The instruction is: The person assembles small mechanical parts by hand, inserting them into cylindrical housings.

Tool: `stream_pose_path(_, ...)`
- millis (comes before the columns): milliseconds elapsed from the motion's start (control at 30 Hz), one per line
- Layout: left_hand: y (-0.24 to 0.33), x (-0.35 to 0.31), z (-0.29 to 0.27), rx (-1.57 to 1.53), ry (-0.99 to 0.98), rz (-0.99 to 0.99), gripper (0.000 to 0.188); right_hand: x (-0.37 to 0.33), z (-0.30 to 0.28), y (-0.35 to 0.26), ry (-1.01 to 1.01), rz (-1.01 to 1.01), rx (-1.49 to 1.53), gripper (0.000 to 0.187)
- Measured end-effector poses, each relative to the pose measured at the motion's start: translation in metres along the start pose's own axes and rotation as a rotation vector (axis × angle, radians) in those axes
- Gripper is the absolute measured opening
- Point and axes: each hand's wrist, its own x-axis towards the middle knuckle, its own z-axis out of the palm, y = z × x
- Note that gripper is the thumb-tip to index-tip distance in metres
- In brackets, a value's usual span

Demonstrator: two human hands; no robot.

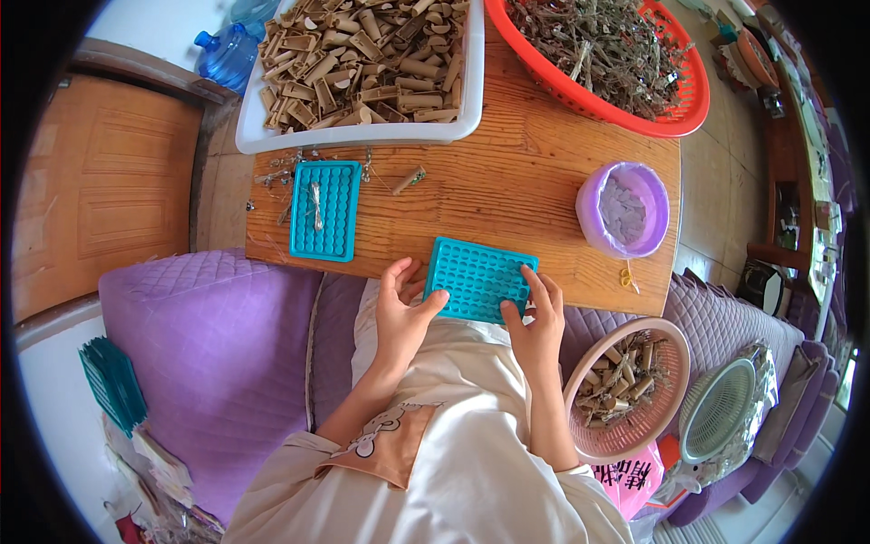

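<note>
A teal tray with rows of round wells (482, 275) lies at the table's near edge, in front of my body, partly over my lap. My left hand (401, 313) has its thumb on the tray's left side, with the other fingers curled beside that edge. At the opposite side, my right hand (536, 319) grips the tray, its thumb on the near corner and fingers along the right edge. A second teal tray (337, 213) sits farther left, with a small bundle of pale thin strands (316, 207) on top. One brown tube-shaped piece (410, 180) rests between the trays and the white bin.
At the back, a white bin (362, 136) holds many brown curved pieces; a red basket (625, 116) holds tangled dark bits. A lined purple bucket (591, 213) stands on the right. Beside me are a pink basket (678, 363) of brown tubes, a green basket (725, 399) and a purple sofa (208, 344).
</note>
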Motion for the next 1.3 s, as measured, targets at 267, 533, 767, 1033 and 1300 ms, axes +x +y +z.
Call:
stream_pose_path(267,0.008,0.026,-0.004,-0.118,-0.418,-0.331,0.049,0.006,-0.005,-0.005,-0.055,0.060,0.051,0.046)
stream_pose_path(533,0.005,0.033,0.006,-0.155,-0.374,-0.250,0.032,0.005,-0.008,0.001,-0.027,-0.026,0.041,0.049)
stream_pose_path(767,0.017,0.047,-0.012,-0.366,-0.331,-0.229,0.035,0.008,-0.024,0.015,0.111,-0.073,0.014,0.042)
stream_pose_path(1033,0.038,0.051,-0.025,-0.402,-0.392,-0.258,0.037,0.017,-0.018,0.001,-0.014,0.144,0.666,0.046)
stream_pose_path(1300,0.045,0.039,-0.023,-0.420,-0.509,-0.255,0.047,0.029,-0.010,-0.050,-0.415,0.300,1.029,0.058)
